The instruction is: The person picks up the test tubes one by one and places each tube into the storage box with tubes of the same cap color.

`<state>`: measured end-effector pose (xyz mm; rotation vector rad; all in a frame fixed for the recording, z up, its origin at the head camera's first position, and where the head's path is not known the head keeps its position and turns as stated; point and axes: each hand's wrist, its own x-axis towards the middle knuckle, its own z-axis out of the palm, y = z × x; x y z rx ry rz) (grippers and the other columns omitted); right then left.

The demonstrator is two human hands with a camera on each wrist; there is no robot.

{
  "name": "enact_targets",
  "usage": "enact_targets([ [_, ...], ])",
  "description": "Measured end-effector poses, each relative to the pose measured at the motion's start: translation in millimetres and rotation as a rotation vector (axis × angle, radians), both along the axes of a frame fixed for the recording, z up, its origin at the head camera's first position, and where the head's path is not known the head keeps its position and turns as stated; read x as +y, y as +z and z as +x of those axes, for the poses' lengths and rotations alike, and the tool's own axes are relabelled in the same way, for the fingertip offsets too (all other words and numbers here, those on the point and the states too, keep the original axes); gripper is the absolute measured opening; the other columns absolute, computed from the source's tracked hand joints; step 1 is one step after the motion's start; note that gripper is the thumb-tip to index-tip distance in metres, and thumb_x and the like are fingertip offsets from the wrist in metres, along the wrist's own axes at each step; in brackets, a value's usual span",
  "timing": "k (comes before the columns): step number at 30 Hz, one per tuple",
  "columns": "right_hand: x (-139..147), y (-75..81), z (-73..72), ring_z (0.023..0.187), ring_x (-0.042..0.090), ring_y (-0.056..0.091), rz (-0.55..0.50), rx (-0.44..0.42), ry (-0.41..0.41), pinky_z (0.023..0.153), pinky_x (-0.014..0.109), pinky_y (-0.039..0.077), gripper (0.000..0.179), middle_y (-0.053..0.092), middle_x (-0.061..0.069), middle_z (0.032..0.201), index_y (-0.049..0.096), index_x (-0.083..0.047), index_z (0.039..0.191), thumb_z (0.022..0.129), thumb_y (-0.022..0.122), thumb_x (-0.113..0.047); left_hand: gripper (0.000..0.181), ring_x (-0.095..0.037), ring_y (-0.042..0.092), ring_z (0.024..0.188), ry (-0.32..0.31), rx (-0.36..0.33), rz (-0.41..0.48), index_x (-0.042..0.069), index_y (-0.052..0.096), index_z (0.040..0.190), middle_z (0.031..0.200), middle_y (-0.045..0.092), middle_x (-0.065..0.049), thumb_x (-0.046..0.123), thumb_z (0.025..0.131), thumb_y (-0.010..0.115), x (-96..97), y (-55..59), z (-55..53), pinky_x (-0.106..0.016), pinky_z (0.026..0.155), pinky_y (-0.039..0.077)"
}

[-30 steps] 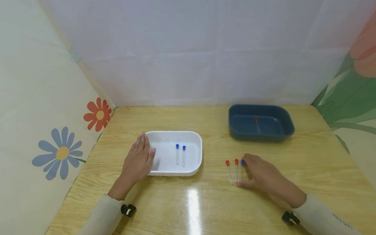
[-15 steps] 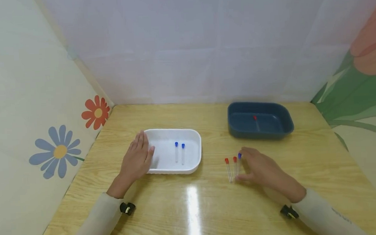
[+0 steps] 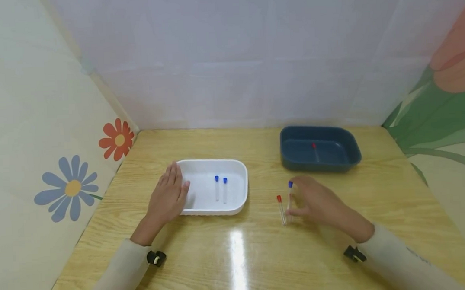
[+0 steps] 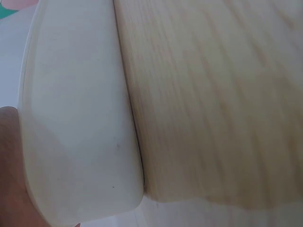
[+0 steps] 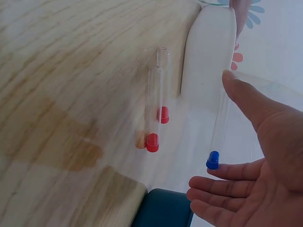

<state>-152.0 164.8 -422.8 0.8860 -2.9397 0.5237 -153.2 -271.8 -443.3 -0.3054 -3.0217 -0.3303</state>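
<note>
In the head view my left hand [image 3: 165, 196] rests with straight fingers on the left end of a white tray [image 3: 197, 190]. Two test tubes with blue caps [image 3: 217, 190] lie inside that tray. My right hand [image 3: 320, 204] pinches another blue-capped test tube [image 5: 220, 125] by its ends, thumb at the clear end and a finger at the cap. It is held up off the table. Below it on the table lie two red-capped test tubes [image 5: 154, 111], plain in the right wrist view; in the head view one is mostly hidden by the held tube and hand.
A dark blue tray [image 3: 321, 163] stands at the back right, with one red-capped test tube [image 3: 315, 152] in it. The wooden table [image 3: 198, 259] meets a white cloth backdrop and flower-printed side panels.
My right hand has lifted the blue-capped test tube from beside the red-capped ones and carried it slightly left and away from me. The left hand stays on the white tray.
</note>
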Motion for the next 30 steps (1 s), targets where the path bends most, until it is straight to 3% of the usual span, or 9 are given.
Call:
enact_targets([
  [14,-13,20.3,-5.1,0.133,0.044,0.050,-0.052,-0.037,-0.004,0.108,0.057,0.042,0.101,0.052,0.028,0.144,0.047,0.007,0.145,0.075,0.085,-0.056,0.070,-0.045,0.007,0.153,0.006,-0.014,0.008,-0.014,0.010,0.156,0.166,0.005,-0.029,0.038,0.112,0.023,0.4,2.5,1.0,-0.057,0.123,0.011],
  [30,-28,17.4,-14.7,0.129,0.040,0.054,-0.097,0.015,0.038,0.104,0.054,0.047,0.096,0.058,0.022,0.138,0.052,0.001,0.143,0.074,0.085,-0.057,0.069,-0.045,0.007,0.153,0.005,-0.005,0.001,-0.015,0.011,0.155,0.165,0.006,-0.029,0.038,0.112,0.023,2.1,-4.5,-1.3,-0.057,0.123,0.011],
])
